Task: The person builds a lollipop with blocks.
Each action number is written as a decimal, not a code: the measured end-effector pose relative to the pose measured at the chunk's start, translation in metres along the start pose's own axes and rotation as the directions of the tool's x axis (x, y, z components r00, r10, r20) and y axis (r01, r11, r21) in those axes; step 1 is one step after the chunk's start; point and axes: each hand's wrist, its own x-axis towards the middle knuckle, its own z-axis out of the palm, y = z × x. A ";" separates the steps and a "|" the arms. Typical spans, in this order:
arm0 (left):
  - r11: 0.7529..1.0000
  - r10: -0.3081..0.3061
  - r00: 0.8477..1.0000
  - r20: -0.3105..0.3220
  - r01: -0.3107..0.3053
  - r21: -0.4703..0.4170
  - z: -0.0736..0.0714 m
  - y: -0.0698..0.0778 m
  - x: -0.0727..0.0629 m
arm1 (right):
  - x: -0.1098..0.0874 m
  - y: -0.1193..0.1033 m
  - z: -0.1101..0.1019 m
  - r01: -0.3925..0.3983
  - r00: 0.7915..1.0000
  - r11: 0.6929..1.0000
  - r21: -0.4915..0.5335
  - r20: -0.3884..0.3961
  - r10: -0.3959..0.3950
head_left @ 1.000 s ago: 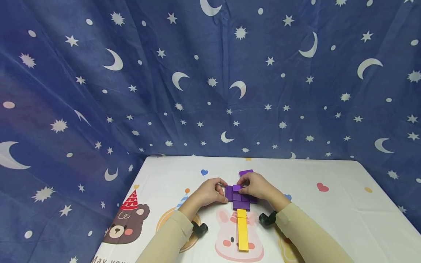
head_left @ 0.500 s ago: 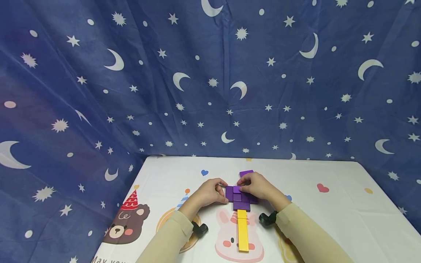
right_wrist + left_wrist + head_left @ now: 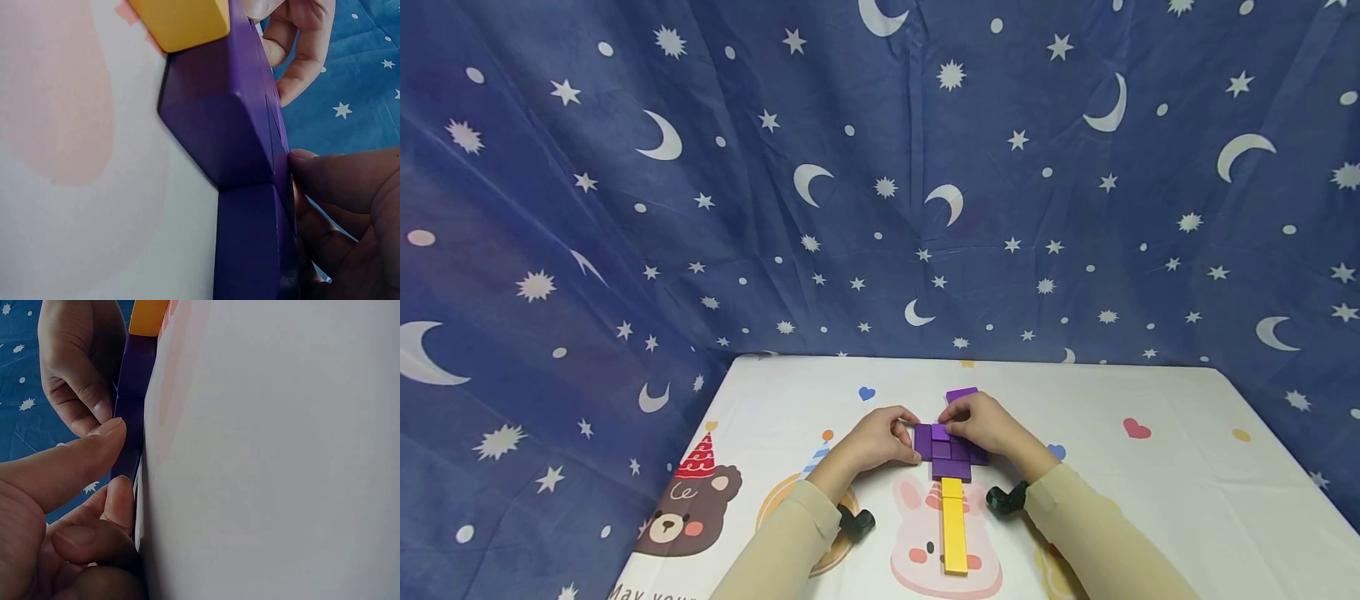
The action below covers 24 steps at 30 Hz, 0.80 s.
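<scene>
Purple blocks lie flat in a cluster. My left hand holds the left purple block by its left side, thumb at the near corner and a finger at the far one. The left wrist view shows the thumb and fingers at the end of that dark purple row. My right hand comes in from the right, thumb and index finger pinching a small purple block at the top middle of the cluster. It partly covers the right purple block. In the right wrist view its thumb reaches the cluster's upper face.
Yellow blocks run from the near purple block toward me. Beyond the right hand lies another purple block. The white tablecloth carries printed figures; a blue curtain hangs behind.
The small purple block under my right fingers has settled slightly lower and nearer into the cluster. My right wrist has shifted a little left; the left hand stays where it was.
</scene>
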 end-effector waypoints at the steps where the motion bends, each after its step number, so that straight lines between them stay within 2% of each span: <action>1: 1.000 -0.001 1.000 0.000 0.001 -0.002 0.000 0.000 0.000 | 0.000 0.000 0.000 -0.001 1.000 1.000 0.000 0.001 0.001; 16: 1.000 0.000 1.000 0.003 0.000 -0.007 0.000 0.002 -0.001 | -0.001 0.000 0.001 0.003 1.000 1.000 0.014 0.023 -0.003; 24: 1.000 0.000 1.000 0.005 0.000 -0.013 0.000 0.001 -0.001 | -0.002 0.005 -0.005 -0.006 1.000 0.998 0.059 -0.010 0.007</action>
